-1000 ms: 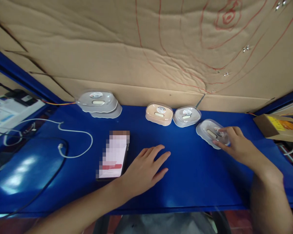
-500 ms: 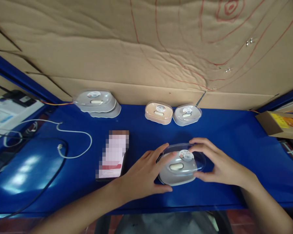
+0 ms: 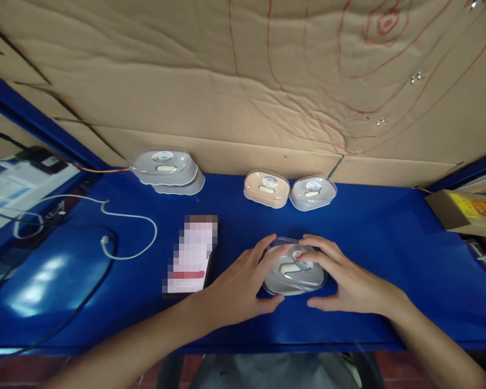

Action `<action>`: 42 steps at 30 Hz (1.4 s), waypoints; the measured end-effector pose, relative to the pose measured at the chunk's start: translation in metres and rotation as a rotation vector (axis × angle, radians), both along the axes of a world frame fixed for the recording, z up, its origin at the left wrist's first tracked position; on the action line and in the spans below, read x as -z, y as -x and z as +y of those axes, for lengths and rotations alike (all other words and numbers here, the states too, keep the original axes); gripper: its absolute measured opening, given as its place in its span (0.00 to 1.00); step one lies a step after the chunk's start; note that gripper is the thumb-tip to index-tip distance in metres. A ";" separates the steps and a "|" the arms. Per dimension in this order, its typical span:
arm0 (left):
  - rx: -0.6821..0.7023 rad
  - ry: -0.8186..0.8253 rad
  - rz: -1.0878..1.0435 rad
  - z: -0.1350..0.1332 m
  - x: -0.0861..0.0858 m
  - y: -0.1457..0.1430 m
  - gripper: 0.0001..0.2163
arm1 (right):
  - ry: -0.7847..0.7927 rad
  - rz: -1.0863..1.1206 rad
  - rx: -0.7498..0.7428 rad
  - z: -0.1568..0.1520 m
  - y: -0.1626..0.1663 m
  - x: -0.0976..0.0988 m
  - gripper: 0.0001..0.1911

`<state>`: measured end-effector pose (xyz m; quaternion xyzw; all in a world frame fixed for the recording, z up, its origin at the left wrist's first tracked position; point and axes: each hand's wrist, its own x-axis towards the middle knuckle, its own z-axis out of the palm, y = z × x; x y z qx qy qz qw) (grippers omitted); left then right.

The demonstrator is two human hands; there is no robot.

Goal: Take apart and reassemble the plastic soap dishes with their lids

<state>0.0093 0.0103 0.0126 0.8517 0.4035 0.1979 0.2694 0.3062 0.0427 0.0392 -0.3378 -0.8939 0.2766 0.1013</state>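
A grey oval plastic case with a clear lid lies on the blue table, near its front edge. My left hand cups the case's left side, fingers curled on the lid. My right hand grips its right side, with the fingers over the top by a round sticker. A phone lies just left of my left hand.
At the back stand a peach case, a grey case and a stack of two grey cases. A white cable loops at the left. A cardboard box sits at the right edge. A cardboard wall rises behind.
My right hand picked the grey case up at the right and brought it to the table's front middle. My left hand came onto it. Both hands now close more tightly around it.
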 end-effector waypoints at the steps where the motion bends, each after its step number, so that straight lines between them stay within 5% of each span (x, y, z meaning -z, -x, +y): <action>1: 0.000 0.009 -0.006 0.000 0.001 0.000 0.48 | 0.008 0.009 -0.001 -0.002 0.002 0.002 0.33; 10: -0.019 0.088 -0.057 -0.004 -0.005 -0.001 0.47 | -0.116 0.222 0.079 0.026 -0.019 0.005 0.24; 17: 0.149 0.038 0.050 -0.005 -0.023 0.001 0.40 | -0.274 0.095 0.151 0.050 -0.020 0.038 0.24; 21: 0.169 -0.005 0.060 -0.005 -0.019 -0.001 0.42 | -0.377 0.009 0.161 0.051 -0.014 0.037 0.24; 25: 0.172 -0.004 0.058 -0.004 -0.011 -0.002 0.48 | -0.237 0.048 0.008 0.026 -0.006 0.011 0.27; 29: 0.152 0.015 0.034 -0.003 -0.009 -0.002 0.49 | -0.099 -0.065 -0.192 -0.007 0.007 -0.006 0.49; 42: 0.022 0.232 -0.094 0.003 -0.006 0.003 0.52 | -0.089 -0.081 -0.167 -0.013 0.013 0.001 0.34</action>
